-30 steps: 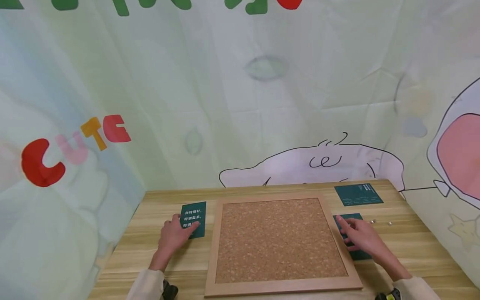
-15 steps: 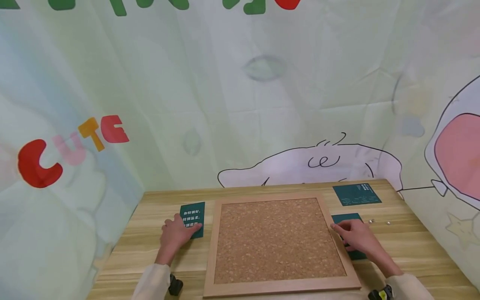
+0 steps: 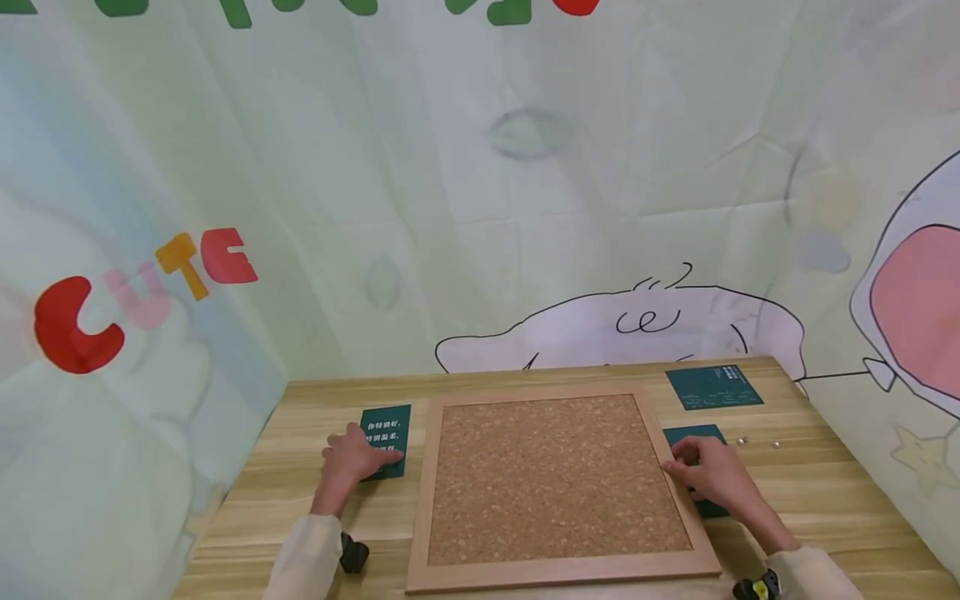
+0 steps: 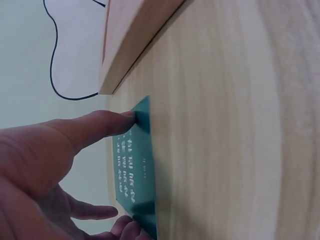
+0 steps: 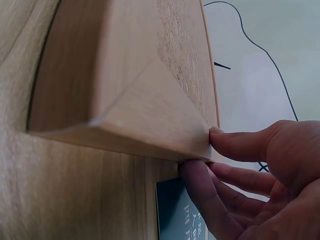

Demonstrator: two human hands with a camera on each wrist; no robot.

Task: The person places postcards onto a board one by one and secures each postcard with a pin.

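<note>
A wood-framed cork board lies flat in the middle of the table. To its left is a dark green card with white lettering. My left hand spans that card, thumb at its right edge and fingers at the opposite edge; the left wrist view shows the thumb on the card near a corner. At the board's right side, my right hand pinches the frame, thumb on top and curled fingers against the outer side. Another green card lies beneath the right hand, partly hidden.
A third green card lies at the back right of the table. Small shiny pieces, too small to identify, sit right of my right hand. Printed fabric walls stand behind and beside the table.
My left thumb has settled on the card's right edge. My right thumb has come down from over the green card onto the board's frame, and the right fingers have curled in more.
</note>
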